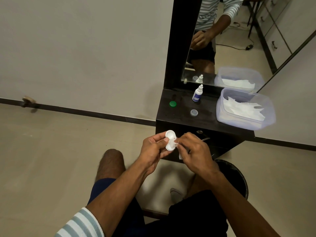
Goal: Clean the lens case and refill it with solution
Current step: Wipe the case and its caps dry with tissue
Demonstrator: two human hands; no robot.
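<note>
My left hand [153, 149] grips a white two-well lens case [170, 135] in front of the dark cabinet, both wells uncapped. My right hand [193, 151] pinches a white tissue [173, 143] and presses it into the case's lower well; a tail of the tissue hangs below my fingers. On the cabinet top stand a small white solution bottle [197, 94] with a blue label, a green cap [172, 103] and a grey cap [194, 112].
A clear plastic box [222, 106] holding white tissues sits at the right of the dark cabinet top [179, 113]. A mirror [239, 40] rises behind it. A black bin [239, 178] stands on the floor by my right knee.
</note>
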